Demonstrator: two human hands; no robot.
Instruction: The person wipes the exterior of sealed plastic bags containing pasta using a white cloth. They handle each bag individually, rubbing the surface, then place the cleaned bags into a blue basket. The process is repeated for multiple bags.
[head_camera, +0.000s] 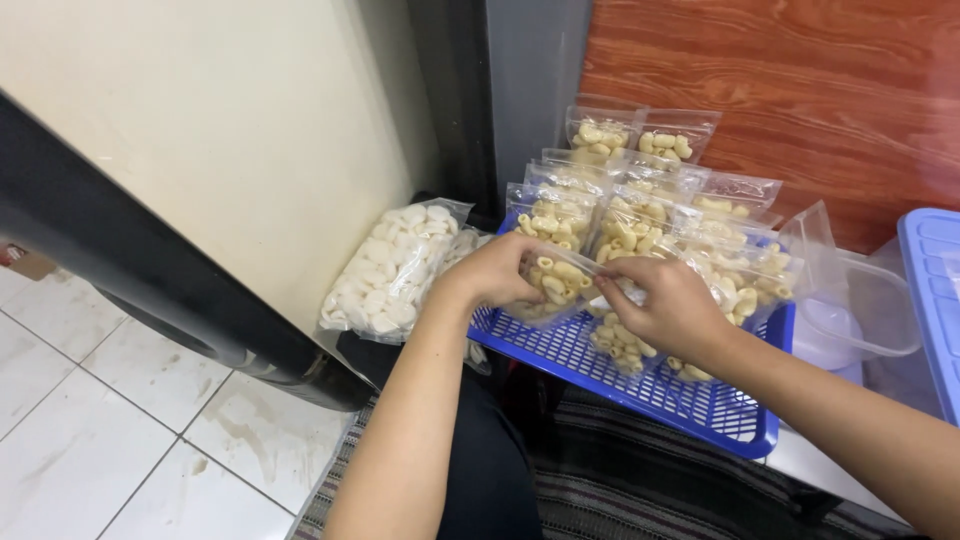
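Note:
My left hand (497, 270) and my right hand (668, 305) together hold a small clear plastic bag of pale curled crackers (562, 282) over a blue perforated tray (620, 375). Both hands pinch the bag's top edge. Several more filled clear bags (640, 185) stand in rows on the tray behind the one I hold, leaning against a reddish wooden panel. A few bags lie flat under my right hand.
A larger clear bag of white flat crackers (392, 268) leans against the cream wall at left. A clear plastic container (860, 310) and a blue lid (935, 290) sit at right. White floor tiles (130, 420) lie lower left; a striped cloth (640, 480) covers my lap.

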